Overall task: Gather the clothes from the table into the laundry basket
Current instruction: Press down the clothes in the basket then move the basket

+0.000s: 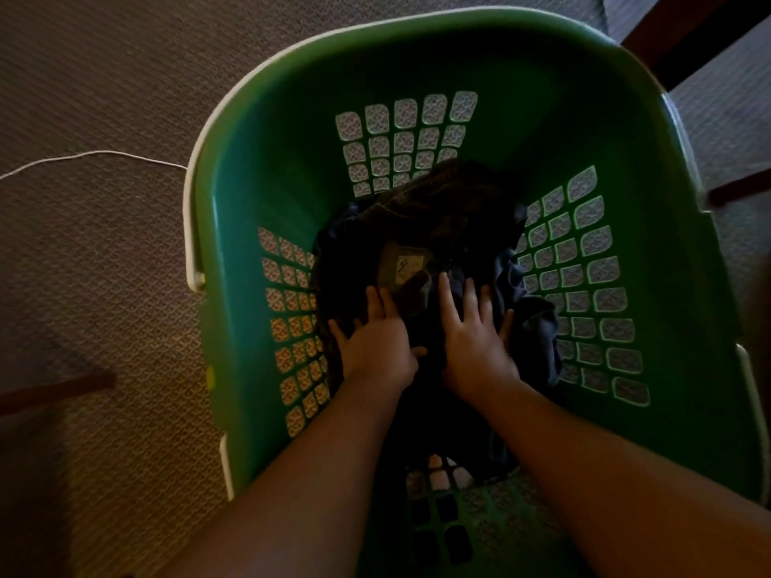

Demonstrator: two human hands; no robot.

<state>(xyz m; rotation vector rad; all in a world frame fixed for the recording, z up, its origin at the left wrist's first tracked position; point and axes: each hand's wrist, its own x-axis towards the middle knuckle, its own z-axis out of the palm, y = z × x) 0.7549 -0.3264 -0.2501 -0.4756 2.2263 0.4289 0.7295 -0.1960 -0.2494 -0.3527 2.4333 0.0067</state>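
head view | looks steeply down from above; close over laundry basket (250,227) on carpet (96,252)

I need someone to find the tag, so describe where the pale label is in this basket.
Look inside the green basket on the carpet, at the dark clothes piled at its bottom. The label lies on the pile just beyond the left hand, the only pale patch among dark fabric.

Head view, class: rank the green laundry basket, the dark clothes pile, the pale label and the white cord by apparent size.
1. Green laundry basket
2. Dark clothes pile
3. White cord: long but very thin, so its place is unsure
4. Pale label
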